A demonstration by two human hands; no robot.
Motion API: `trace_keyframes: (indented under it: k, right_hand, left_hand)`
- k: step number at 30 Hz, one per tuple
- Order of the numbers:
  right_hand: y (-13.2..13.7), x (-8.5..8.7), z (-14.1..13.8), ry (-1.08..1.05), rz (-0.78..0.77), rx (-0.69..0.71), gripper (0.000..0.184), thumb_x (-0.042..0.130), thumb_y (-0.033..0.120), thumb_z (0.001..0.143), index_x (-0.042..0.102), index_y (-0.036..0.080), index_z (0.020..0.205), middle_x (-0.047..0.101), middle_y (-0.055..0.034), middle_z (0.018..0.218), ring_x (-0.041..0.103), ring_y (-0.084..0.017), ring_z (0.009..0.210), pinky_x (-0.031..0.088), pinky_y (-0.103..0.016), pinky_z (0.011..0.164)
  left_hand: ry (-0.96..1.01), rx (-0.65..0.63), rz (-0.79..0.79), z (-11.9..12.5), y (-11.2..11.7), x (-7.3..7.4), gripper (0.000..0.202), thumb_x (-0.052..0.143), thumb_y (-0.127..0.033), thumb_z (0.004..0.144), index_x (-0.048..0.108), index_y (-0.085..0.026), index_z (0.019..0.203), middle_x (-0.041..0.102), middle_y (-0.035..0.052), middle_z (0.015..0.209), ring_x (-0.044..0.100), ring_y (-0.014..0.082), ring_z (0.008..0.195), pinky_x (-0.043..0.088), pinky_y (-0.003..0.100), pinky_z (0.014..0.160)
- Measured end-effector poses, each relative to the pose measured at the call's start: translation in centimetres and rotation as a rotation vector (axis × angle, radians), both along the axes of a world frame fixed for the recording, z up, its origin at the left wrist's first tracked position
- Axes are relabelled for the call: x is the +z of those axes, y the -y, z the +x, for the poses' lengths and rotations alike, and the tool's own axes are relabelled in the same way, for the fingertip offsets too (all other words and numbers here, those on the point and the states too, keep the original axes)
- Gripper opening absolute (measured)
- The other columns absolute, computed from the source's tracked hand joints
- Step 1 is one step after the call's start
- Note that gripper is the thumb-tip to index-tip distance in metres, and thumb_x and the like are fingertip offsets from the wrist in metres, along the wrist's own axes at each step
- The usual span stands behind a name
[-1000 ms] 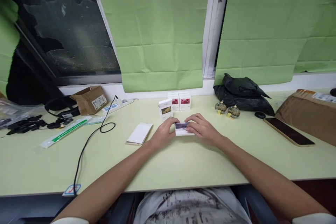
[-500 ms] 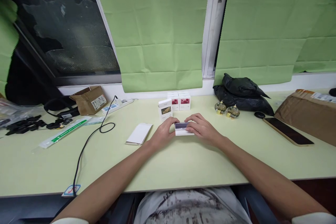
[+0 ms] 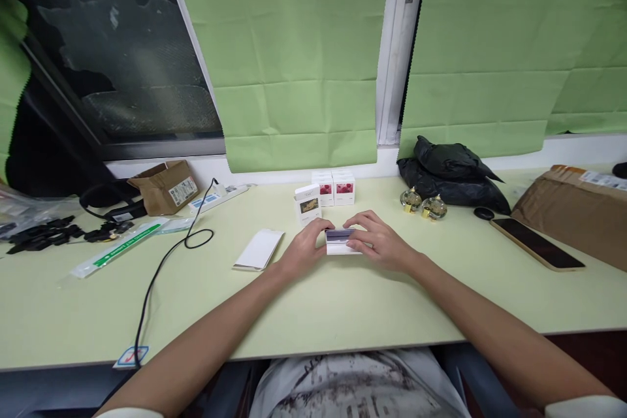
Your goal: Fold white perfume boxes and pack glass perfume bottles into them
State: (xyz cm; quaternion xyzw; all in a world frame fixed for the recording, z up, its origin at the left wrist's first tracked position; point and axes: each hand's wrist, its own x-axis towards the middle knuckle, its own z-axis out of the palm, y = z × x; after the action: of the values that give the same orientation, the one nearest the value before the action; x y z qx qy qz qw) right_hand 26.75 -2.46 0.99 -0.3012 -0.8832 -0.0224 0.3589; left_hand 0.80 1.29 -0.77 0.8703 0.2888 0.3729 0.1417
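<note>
Between my two hands is a small white box [image 3: 339,249], its near wall facing me and a dark inside showing. My left hand [image 3: 304,247] grips its left end, thumb and fingers closed on it. At the right end, my right hand [image 3: 376,241] has its fingers bent over the box and touching it. Just behind stands a white carton [image 3: 308,205] with a dark picture and a raised top. Two more white cartons with pink flower prints [image 3: 344,189] stand behind that one. A flat white folded carton [image 3: 258,249] lies left of my left hand.
Two round glass bottles with gold parts [image 3: 434,208] stand by a black plastic bag [image 3: 455,173]. A phone [image 3: 537,243] and brown parcel [image 3: 578,212] lie right. Leftward are a black cable [image 3: 147,300], a power strip [image 3: 220,196], an open cardboard box [image 3: 164,188] and a green-white packet [image 3: 120,247].
Hardly anything differs. The right hand's fingers have shifted slightly at the small white box, and the whole view has moved a touch.
</note>
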Motion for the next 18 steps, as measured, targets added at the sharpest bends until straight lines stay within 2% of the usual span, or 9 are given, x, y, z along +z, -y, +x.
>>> trace_keyframes:
  k: [18]
  right_hand:
    - [0.14,0.15,-0.17,-0.017,0.011,0.005,0.022,0.057,0.034,0.104,0.078,0.024,0.103,0.068,-0.0098,0.125,0.055,-0.028,0.118,0.055,-0.049,0.098]
  left_hand:
    - [0.002,0.002,-0.008,0.02,0.02,-0.08,0.03,0.064,-0.02,0.095,0.057,-0.026,0.123,0.067,0.0048,0.116,0.066,0.0221,0.108,0.055,0.038,0.093]
